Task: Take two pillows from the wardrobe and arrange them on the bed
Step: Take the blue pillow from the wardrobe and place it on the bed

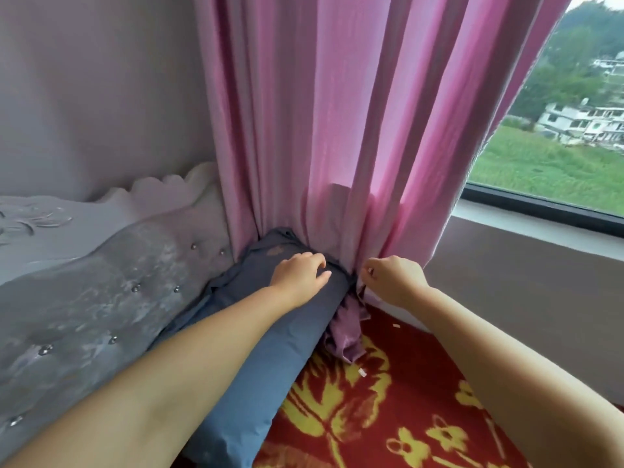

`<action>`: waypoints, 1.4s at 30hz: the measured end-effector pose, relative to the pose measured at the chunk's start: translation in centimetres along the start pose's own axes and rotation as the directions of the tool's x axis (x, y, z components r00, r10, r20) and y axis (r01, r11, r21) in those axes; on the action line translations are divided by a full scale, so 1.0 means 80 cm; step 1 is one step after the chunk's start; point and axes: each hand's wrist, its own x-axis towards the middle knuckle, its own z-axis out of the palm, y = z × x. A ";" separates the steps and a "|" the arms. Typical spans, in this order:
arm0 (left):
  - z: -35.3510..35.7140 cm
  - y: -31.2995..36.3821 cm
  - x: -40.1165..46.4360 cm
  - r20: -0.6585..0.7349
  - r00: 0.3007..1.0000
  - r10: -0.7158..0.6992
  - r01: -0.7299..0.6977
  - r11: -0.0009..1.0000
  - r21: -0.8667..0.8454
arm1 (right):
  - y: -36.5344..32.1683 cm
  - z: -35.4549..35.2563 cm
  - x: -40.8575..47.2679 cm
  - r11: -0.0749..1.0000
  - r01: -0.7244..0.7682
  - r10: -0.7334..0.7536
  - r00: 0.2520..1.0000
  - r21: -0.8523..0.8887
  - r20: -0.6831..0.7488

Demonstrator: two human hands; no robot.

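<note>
A blue pillow [270,346] lies along the padded grey headboard [84,298], its far end tucked against the pink curtain [337,130]. My left hand [300,275] rests flat on the pillow's far end, fingers spread and slightly curled. My right hand [395,278] is at the pillow's far corner, thumb and fingers pinched on the curtain's lower edge. A bunched fold of purple curtain cloth [347,332] hangs beside the pillow. The bed is covered with a red blanket with yellow flowers [388,417]. I see only one pillow.
A window [557,130] with a dark frame and a grey sill is at the right, above a brown wall. The grey wall stands behind the headboard at the left. Two small white scraps lie on the blanket.
</note>
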 end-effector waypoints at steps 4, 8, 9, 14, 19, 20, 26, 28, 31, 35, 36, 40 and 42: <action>0.016 0.022 -0.008 0.001 0.992 -0.124 0.124 0.992 -0.001 | 0.028 -0.014 -0.006 0.992 0.122 -0.118 0.990 -0.041 0.079; -0.021 0.026 -0.008 -0.134 0.976 -0.170 0.167 0.985 -0.034 | 0.015 -0.050 0.006 0.981 0.167 -0.157 0.983 -0.101 0.099; -0.031 0.023 -0.011 -0.161 0.969 -0.188 0.182 0.982 -0.048 | 0.004 -0.057 0.009 0.980 0.175 -0.165 0.981 -0.097 0.097; -0.069 -0.024 -0.068 -0.180 0.941 -0.288 0.272 0.956 -0.110 | -0.075 -0.074 0.005 0.959 0.266 -0.259 0.963 -0.100 0.074; -0.112 -0.111 -0.162 -0.187 0.938 -0.292 0.284 0.956 -0.065 | -0.178 -0.074 -0.022 0.970 0.229 -0.226 0.973 -0.082 0.046; -0.120 -0.126 -0.179 -0.190 0.943 -0.273 0.270 0.962 -0.041 | -0.197 -0.072 -0.033 0.976 0.207 -0.204 0.978 -0.074 0.047; -0.149 -0.179 -0.223 -0.144 0.972 -0.183 0.185 0.983 0.004 | -0.265 -0.064 -0.088 0.979 0.150 -0.145 0.988 -0.136 0.047; -0.143 -0.176 -0.216 -0.112 0.985 -0.130 0.130 0.991 -0.009 | -0.262 -0.066 -0.099 0.985 0.110 -0.108 0.994 -0.133 0.027; -0.118 -0.155 -0.205 -0.046 0.997 -0.060 0.058 0.997 -0.056 | -0.247 -0.057 -0.119 0.989 0.050 -0.045 0.998 -0.138 0.038; -0.076 -0.126 -0.201 0.035 0.999 -0.010 0.012 0.998 -0.061 | -0.223 -0.022 -0.142 0.991 -0.014 0.030 0.992 -0.132 0.119; -0.065 -0.119 -0.202 0.058 0.998 0.002 0.001 0.999 -0.047 | -0.216 -0.011 -0.151 0.991 -0.035 0.053 0.989 -0.127 0.139; -0.022 -0.085 -0.211 0.157 0.987 0.045 -0.051 0.998 0.038 | -0.180 0.037 -0.197 0.993 -0.121 0.120 0.979 -0.006 0.163; 0.005 -0.058 -0.222 0.228 0.972 0.053 -0.075 0.993 0.091 | -0.159 0.058 -0.231 0.988 -0.153 0.148 0.975 0.020 0.168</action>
